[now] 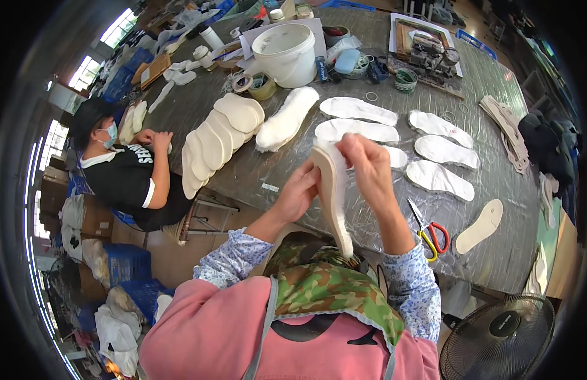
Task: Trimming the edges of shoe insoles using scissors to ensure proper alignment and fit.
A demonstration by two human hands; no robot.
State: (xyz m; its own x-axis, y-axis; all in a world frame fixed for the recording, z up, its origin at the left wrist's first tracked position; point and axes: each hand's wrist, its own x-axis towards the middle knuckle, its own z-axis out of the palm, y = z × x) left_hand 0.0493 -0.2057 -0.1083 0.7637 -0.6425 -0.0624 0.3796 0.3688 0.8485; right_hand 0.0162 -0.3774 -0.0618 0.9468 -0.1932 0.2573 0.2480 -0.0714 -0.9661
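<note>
I hold a beige insole with a white fleecy lining (332,193) upright on its edge in front of my chest. My left hand (298,193) grips its left side around the middle. My right hand (368,166) pinches its upper part, fingers curled over the fleecy top. Both forearms wear blue flowered sleeves. Beyond my hands, several white fleecy insole pieces (440,177) lie flat on the grey table (268,174).
A fanned row of beige insoles (216,140) and a fleecy stack (286,119) lie at left. Scissors with red and yellow handles (429,233) and one beige insole (480,226) lie at right. White bucket (286,54), tape roll (263,87), seated person (125,166), black fan (499,332).
</note>
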